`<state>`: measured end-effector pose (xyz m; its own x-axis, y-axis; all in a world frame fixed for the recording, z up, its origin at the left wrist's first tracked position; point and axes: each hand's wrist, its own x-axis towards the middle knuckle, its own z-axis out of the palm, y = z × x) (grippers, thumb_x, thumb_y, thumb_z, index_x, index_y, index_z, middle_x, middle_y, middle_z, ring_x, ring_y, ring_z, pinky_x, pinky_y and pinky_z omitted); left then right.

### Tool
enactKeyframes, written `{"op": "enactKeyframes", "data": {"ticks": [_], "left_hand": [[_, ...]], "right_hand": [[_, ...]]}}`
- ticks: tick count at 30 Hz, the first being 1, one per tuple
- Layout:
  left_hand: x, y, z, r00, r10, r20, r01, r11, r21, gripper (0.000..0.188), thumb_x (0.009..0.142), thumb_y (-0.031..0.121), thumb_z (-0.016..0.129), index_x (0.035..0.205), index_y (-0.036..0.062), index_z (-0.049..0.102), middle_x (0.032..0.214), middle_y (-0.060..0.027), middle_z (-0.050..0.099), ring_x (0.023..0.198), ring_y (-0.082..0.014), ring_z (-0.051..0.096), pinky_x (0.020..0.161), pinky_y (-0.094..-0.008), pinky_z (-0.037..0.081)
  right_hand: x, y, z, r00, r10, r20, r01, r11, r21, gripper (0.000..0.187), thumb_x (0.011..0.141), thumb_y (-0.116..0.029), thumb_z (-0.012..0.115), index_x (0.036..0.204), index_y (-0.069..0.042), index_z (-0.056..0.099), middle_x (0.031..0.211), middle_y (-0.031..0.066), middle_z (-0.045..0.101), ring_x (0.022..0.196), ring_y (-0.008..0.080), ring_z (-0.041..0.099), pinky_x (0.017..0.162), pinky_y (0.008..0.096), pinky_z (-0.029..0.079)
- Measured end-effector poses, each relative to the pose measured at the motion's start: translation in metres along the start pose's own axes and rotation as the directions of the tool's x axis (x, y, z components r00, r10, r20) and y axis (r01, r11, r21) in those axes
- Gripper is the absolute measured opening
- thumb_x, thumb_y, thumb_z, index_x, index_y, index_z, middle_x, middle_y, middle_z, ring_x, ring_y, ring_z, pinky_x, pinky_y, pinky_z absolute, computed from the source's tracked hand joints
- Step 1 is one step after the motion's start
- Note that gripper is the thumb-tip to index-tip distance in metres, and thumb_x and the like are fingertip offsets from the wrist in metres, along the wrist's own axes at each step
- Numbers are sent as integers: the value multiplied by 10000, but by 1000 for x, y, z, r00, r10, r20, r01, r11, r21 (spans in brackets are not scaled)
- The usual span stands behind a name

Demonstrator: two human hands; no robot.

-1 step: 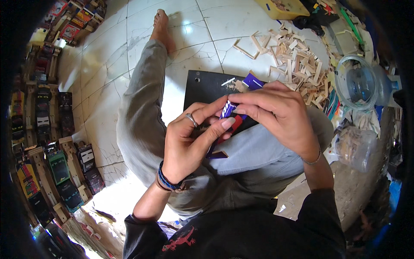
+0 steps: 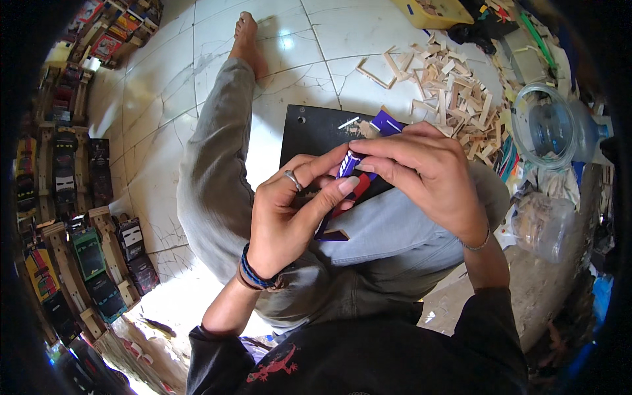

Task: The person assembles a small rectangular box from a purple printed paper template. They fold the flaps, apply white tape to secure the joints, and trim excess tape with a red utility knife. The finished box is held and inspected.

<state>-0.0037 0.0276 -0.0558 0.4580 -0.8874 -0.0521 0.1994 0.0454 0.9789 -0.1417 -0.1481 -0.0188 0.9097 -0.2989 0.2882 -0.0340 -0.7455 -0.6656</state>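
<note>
Above my bent leg, both hands hold a purple and red printed card piece [image 2: 348, 164]. It is folded or curved at its upper end, and a purple flap shows below. My left hand [image 2: 283, 214] pinches it from the left, thumb across its front. From the right, my right hand [image 2: 418, 164] closes its fingertips on the upper end. The fingers hide much of the piece. Just beyond them, a flat purple scrap [image 2: 386, 123] lies on a black board [image 2: 309, 135], beside a brownish patch and a thin white strip [image 2: 348, 123].
Several pale wood strips [image 2: 454, 92] are heaped at the far right, below a yellow basin [image 2: 431, 13]. A clear plastic container [image 2: 545, 125] stands at the right. Wooden racks with printed packs [image 2: 92, 263] line the left. My leg [image 2: 217, 151] stretches over white tiles [image 2: 158, 79].
The upper end of the printed card piece has turned slightly between my fingers. Both hands stay almost in the same place.
</note>
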Motion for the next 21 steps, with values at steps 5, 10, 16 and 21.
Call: {"op": "enactKeyframes", "data": {"ticks": [5, 10, 16, 21], "left_hand": [[0, -3, 2, 1000, -13, -13, 12, 1000, -29, 374, 967, 8, 715, 1335, -27, 664, 1030, -74, 649, 888, -117, 688, 776, -233, 581], [0, -2, 2, 1000, 1, 6, -1, 1000, 9, 384, 960, 18, 728, 1335, -26, 663, 1030, -76, 657, 896, -122, 697, 782, -236, 584], [0, -2, 3, 999, -42, -15, 42, 999, 6, 391, 957, 27, 737, 1335, -36, 659, 1015, -64, 652, 899, -109, 679, 790, -238, 584], [2, 1, 2, 989, -124, -84, 118, 991, -69, 389, 961, 48, 741, 1329, -46, 658, 1007, -45, 633, 922, -91, 650, 813, -241, 596]], "right_hand": [[-2, -4, 7, 997, -51, -62, 44, 994, -100, 235, 813, -49, 808, 1046, -66, 780, 871, 84, 765, 739, 245, 694, 825, 351, 519], [-3, -6, 11, 994, -77, -80, 61, 980, -192, 219, 814, -98, 799, 1018, -91, 718, 833, 51, 735, 757, 239, 702, 833, 376, 510], [-7, -9, 15, 994, -43, -99, 19, 973, -230, 275, 788, -55, 807, 1053, -86, 744, 917, 71, 756, 818, 260, 702, 833, 360, 510], [-7, -4, 16, 988, 125, -94, -122, 992, 39, 320, 839, -80, 793, 1153, -77, 730, 1033, 88, 769, 889, 240, 721, 853, 357, 505]]}}
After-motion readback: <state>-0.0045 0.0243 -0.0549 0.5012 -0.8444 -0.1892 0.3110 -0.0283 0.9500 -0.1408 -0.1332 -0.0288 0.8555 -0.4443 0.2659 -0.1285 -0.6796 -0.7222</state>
